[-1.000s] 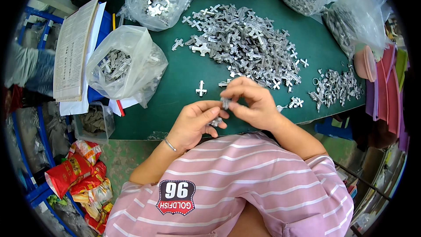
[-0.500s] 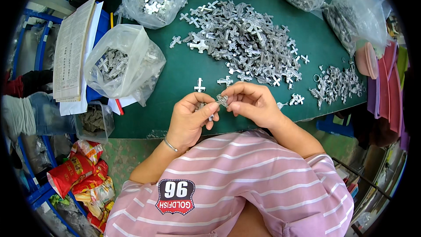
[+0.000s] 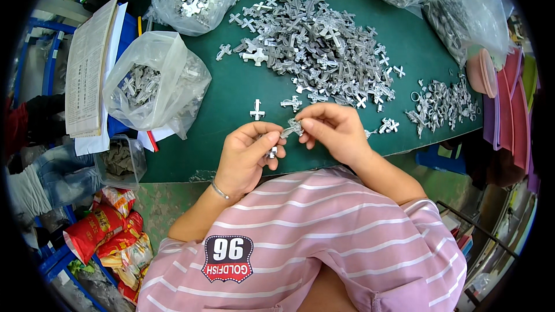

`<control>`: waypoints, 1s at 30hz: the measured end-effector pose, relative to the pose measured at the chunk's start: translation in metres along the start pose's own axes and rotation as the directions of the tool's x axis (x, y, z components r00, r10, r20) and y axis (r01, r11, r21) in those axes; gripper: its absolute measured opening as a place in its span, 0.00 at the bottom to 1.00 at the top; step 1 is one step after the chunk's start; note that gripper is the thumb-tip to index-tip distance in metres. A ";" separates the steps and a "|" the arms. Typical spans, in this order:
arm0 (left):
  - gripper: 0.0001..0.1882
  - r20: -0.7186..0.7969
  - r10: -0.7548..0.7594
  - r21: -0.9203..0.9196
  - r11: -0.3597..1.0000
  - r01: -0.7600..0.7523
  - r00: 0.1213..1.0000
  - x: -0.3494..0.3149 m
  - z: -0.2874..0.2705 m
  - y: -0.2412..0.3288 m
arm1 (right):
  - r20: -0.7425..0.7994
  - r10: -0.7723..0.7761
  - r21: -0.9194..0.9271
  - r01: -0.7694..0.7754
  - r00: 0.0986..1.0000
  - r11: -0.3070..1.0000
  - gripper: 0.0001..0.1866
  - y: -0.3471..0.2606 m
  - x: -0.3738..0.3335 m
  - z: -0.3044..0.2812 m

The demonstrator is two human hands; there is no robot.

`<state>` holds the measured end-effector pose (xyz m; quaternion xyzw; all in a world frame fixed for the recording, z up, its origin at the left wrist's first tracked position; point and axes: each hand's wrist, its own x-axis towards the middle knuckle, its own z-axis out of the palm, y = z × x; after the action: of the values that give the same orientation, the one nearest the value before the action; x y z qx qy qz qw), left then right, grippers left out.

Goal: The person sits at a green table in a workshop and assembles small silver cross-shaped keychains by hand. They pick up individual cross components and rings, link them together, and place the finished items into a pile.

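Observation:
Just above the table's near edge, my left hand (image 3: pixel 245 153) and my right hand (image 3: pixel 336 133) pinch a small silver metal cross (image 3: pixel 295 126) between their fingertips. Another silvery piece (image 3: pixel 272 152) is tucked under the curled fingers of the left hand; its shape is mostly hidden. Two loose crosses, one plain (image 3: pixel 257 110) and one ornate (image 3: pixel 291 103), lie on the table just beyond my fingers. Farther off rises a large heap of metal crosses (image 3: pixel 318 46). A few more crosses (image 3: pixel 388 126) lie to the right of my right hand.
An open plastic bag (image 3: pixel 185 107) of crosses stands at left, beside papers (image 3: pixel 89 75) and a clear tub (image 3: pixel 137 164). Filled bags (image 3: pixel 191 0) line the far side of the green table (image 3: pixel 222 101). Small rings and metal parts (image 3: pixel 442 107) lie at right near pink containers (image 3: pixel 483 75).
The cross between my fingertips has turned, and more of it now shows. My left hand has shifted slightly left. The whole view has moved a little.

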<state>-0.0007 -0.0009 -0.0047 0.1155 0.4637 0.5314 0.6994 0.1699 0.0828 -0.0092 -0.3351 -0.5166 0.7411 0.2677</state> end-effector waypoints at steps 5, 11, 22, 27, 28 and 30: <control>0.12 0.135 -0.213 -0.260 0.935 0.242 0.968 0.004 -0.010 -0.001 | 0.391 -0.519 -0.441 0.649 0.760 0.620 0.05 -0.011 0.004 0.008; 0.07 0.050 -0.088 -0.057 0.994 0.091 0.995 0.000 -0.011 -0.005 | 0.267 -0.412 -0.918 0.360 0.871 0.167 0.17 -0.001 0.024 -0.003; 0.09 -0.035 -0.018 0.001 1.000 0.018 0.999 -0.003 -0.005 -0.001 | 0.147 -0.142 -0.300 0.181 0.979 0.937 0.20 -0.003 0.006 0.003; 0.08 -0.032 -0.016 0.011 1.000 0.016 0.999 -0.004 -0.005 -0.001 | 0.104 -0.118 -0.146 0.133 0.988 0.980 0.24 0.000 0.007 0.003; 0.08 -0.031 -0.016 0.012 1.000 0.017 0.999 -0.004 -0.004 0.000 | 0.101 -0.121 -0.142 0.135 0.987 0.981 0.24 0.000 0.006 0.003; 0.08 -0.030 -0.017 0.012 1.000 0.017 0.999 -0.004 -0.004 0.000 | 0.096 -0.127 -0.133 0.139 0.987 0.981 0.23 0.001 0.006 0.003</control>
<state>-0.0038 -0.0055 -0.0041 0.1082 0.4783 0.5242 0.6962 0.1632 0.0854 -0.0104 -0.2849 -0.5997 0.6975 0.2696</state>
